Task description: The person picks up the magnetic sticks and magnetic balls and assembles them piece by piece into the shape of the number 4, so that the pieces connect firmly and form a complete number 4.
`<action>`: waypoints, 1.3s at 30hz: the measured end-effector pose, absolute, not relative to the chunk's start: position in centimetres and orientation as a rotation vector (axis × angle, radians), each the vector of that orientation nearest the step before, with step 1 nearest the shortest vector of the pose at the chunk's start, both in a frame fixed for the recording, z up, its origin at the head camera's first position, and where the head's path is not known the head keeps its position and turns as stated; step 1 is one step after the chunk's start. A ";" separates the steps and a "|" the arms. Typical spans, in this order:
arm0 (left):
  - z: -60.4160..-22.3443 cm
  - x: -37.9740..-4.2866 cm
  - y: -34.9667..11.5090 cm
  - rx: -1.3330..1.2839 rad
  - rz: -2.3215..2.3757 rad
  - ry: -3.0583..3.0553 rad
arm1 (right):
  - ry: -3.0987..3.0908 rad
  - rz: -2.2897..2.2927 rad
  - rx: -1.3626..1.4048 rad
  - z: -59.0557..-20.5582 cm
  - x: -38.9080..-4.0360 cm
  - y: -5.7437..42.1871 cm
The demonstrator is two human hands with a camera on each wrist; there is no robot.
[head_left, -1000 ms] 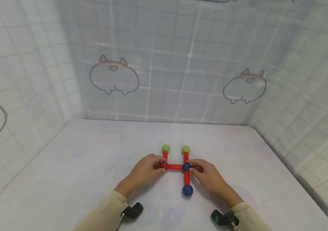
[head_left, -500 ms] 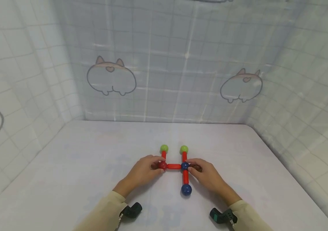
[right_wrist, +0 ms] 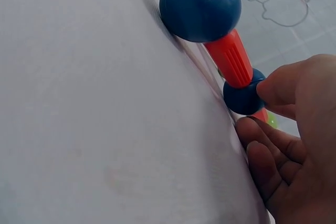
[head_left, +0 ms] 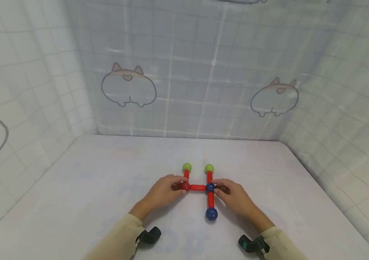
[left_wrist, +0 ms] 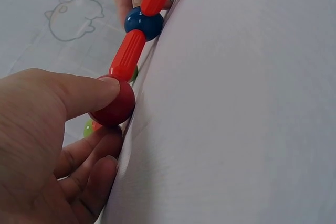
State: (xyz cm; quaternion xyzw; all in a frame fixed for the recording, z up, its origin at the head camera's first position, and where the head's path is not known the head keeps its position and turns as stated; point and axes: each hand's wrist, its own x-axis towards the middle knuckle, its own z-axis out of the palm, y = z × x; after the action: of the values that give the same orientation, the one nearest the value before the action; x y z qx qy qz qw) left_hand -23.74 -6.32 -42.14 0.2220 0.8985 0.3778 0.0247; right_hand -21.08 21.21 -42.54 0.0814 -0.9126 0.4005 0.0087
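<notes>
A toy of balls joined by red rods lies on the white table. My left hand pinches its red ball between thumb and fingers. On the other side my right hand pinches the middle blue ball. One red rod links these two balls. From each of them another rod runs away from me to a green ball, the left one and the right one. A further rod comes toward me from the middle blue ball and ends in a larger blue ball.
The white tabletop stretches around the toy. Behind it hangs a grid-patterned curtain with cartoon animal drawings, and similar sheets close off the left and right sides. Each wrist carries a dark strap-on device, such as the left device.
Both hands keep their hold on the same two balls. The whole scene shifts slightly left, then back right, which looks like head movement; the toy keeps its shape.
</notes>
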 end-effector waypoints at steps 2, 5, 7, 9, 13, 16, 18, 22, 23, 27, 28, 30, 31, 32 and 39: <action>-42.2 -23.6 -6.4 0.675 1.167 2.787 | -2.849 1.249 0.275 -42.5 -21.1 21.2; -42.1 -23.5 -6.6 0.661 1.166 2.807 | -2.842 1.238 0.310 -42.4 -21.2 21.2; -42.0 -23.5 -6.6 0.655 1.168 2.818 | -2.843 1.231 0.323 -42.2 -21.4 21.1; -41.9 -23.5 -6.7 0.662 1.176 2.825 | -2.844 1.233 0.325 -42.2 -21.5 21.0; -42.0 -23.5 -6.6 0.677 1.192 2.805 | -2.844 1.233 0.318 -42.1 -21.4 20.8; -42.1 -23.5 -6.6 0.667 1.197 2.793 | -2.848 1.238 0.329 -42.1 -21.4 20.7; -42.1 -23.6 -6.5 0.657 1.199 2.803 | -2.847 1.248 0.334 -41.9 -21.5 20.6; -41.9 -23.7 -6.2 0.665 1.220 2.800 | -2.836 1.249 0.301 -41.5 -21.8 20.8; -41.9 -23.8 -6.1 0.665 1.223 2.799 | -2.830 1.260 0.301 -41.4 -21.9 20.9; -41.8 -23.7 -6.1 0.618 1.216 2.797 | -2.831 1.306 0.363 -41.5 -22.2 20.9; -41.7 -23.7 -6.2 0.605 1.208 2.800 | -2.833 1.313 0.376 -41.6 -22.2 20.9; -41.6 -23.7 -6.3 0.595 1.205 2.793 | -2.831 1.317 0.385 -41.7 -22.3 20.9; -41.6 -23.7 -6.2 0.596 1.206 2.788 | -2.828 1.317 0.378 -41.8 -22.4 20.9; -41.6 -23.7 -6.2 0.599 1.208 2.783 | -2.823 1.322 0.365 -41.8 -22.4 21.0; -41.9 -23.8 -6.5 0.644 1.234 2.784 | -2.833 1.327 0.328 -41.9 -22.7 20.9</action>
State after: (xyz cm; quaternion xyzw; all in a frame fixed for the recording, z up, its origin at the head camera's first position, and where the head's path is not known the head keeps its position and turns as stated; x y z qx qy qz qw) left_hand -23.77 -6.49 -41.89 0.2070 0.8943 0.3965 0.0146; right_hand -22.68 20.94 -41.88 0.1043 -0.9006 0.4218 -0.0019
